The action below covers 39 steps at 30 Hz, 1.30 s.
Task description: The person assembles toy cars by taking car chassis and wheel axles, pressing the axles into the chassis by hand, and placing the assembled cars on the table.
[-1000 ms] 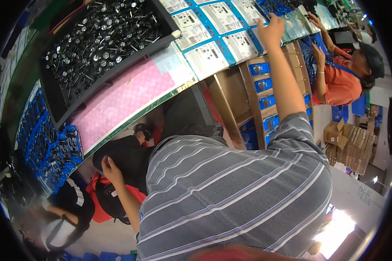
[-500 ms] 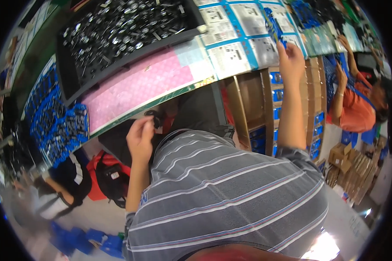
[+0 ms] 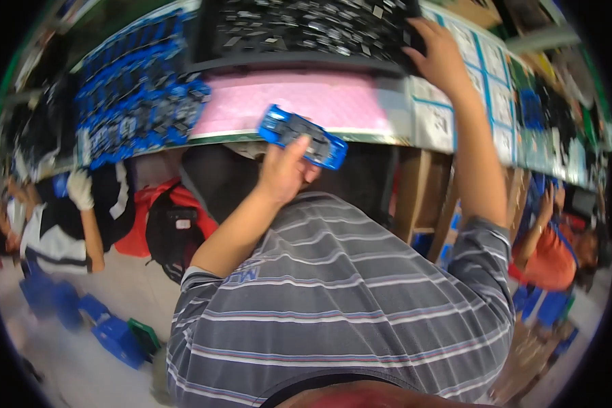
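Observation:
My left hand [image 3: 285, 171] is closed around a toy car body [image 3: 270, 124], blue with a dark grey middle, above the front edge of the pink mat [image 3: 279, 98]. At the right end of the black tray [image 3: 306, 67], my right hand [image 3: 443, 60] reaches over the corner. Its thumb and fingers are apart, and I see nothing held in them. Small black and shiny silver parts [image 3: 279, 34] fill the tray; motion smears them.
Rows of blue car pieces [image 3: 132, 112] cover the bench at left. White-and-blue printed cards [image 3: 432, 122] lie to the right of the mat. Cardboard boxes [image 3: 421, 194] stand under the bench. One person [image 3: 54, 231] works at left, another [image 3: 554, 255] at right.
The view has swung, so the bench appears shifted right. My left hand has risen from below the bench edge and now holds the blue car body. My right hand has moved from the cards to the tray.

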Each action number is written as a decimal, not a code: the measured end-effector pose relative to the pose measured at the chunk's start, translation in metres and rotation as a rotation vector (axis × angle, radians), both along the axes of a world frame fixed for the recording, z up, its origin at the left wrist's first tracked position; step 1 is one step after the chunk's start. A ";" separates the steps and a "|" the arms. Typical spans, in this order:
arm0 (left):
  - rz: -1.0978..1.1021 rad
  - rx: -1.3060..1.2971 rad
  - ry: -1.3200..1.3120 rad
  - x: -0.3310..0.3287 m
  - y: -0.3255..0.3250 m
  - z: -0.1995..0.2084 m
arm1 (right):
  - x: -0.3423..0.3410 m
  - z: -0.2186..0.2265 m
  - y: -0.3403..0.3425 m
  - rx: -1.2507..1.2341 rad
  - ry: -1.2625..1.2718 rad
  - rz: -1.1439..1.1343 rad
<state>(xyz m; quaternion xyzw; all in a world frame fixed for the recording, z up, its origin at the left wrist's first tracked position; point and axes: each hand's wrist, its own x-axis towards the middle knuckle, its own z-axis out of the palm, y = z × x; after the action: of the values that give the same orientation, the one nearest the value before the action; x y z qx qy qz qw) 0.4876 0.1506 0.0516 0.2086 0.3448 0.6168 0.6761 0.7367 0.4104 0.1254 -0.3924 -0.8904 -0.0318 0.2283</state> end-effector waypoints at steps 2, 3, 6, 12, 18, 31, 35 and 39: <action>0.010 -0.039 0.054 -0.003 -0.007 -0.006 | -0.008 -0.006 0.031 -0.121 -0.302 -0.093; -0.024 -0.011 0.043 -0.004 -0.010 -0.012 | 0.001 -0.015 0.052 -0.291 -0.360 -0.064; 0.034 -0.095 0.105 -0.011 -0.023 -0.012 | -0.022 -0.009 0.047 -0.276 -0.513 -0.269; 0.124 -0.068 0.129 -0.023 -0.040 -0.008 | -0.047 0.021 0.000 0.157 -0.397 -0.280; 0.167 0.033 0.143 -0.028 -0.023 -0.004 | -0.100 0.013 -0.143 -0.515 0.635 0.212; 0.067 0.139 0.232 0.002 -0.015 -0.003 | -0.089 -0.007 -0.210 -0.723 0.354 0.191; 0.103 0.040 0.278 0.002 -0.019 0.004 | -0.092 -0.009 -0.204 -0.649 0.237 0.256; 0.151 -0.007 0.171 -0.006 -0.025 -0.009 | -0.095 -0.009 -0.192 -0.626 0.331 0.393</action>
<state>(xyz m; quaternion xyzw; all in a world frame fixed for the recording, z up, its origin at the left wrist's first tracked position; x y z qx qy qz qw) 0.4820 0.1254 0.0430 0.2314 0.4181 0.6447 0.5966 0.6417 0.2179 0.1168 -0.2652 -0.8663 0.3489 0.2398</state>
